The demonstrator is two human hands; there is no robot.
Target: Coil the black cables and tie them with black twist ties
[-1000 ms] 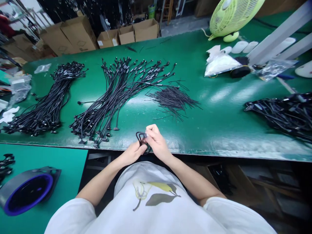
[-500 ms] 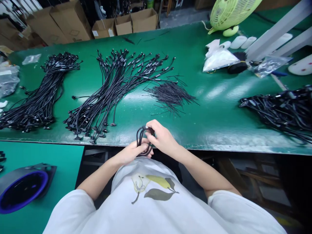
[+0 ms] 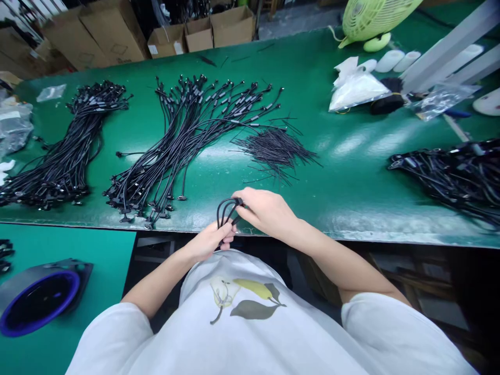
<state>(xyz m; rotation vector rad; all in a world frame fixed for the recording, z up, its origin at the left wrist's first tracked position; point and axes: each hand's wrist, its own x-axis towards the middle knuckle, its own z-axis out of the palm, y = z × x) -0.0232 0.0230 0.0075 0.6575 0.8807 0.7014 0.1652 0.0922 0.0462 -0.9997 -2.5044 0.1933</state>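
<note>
1. Cable coil (image 3: 224, 209), black, several loops, is held up at lower centre of the frame, across the near edge of the green bench (image 3: 344, 208) as seen from above.
2. Lower end of the coil is pinched by the left hand (image 3: 209, 241): thumb laid over the loops, fingers curled behind.
3. Upper right end of the coil is pinched by the right hand (image 3: 269, 211), between thumb and fingertips; back of the hand is turned up. Exact finger contact can't be made out.
4. Loops are left exposed between the two hands, bowed toward upper left.
5. Thin black strips (image 3: 277, 148) are heaped loosely just right of frame centre, beyond the right hand.
6. Middle cable bundle (image 3: 183, 133) is fanned out left of the strips, connectors at both ends; one cable is stretched across to the strips.
7. Left cable bundle (image 3: 72, 151) is laid out at the left of the frame, apart from the middle one.
8. Tangled cable heap (image 3: 449, 179) is piled at the right edge.
9. Upper right: white bag (image 3: 357, 92) and green fan (image 3: 377, 23). Lower left: purple-rimmed container (image 3: 74, 284), set on a separate green surface (image 3: 107, 260).
</note>
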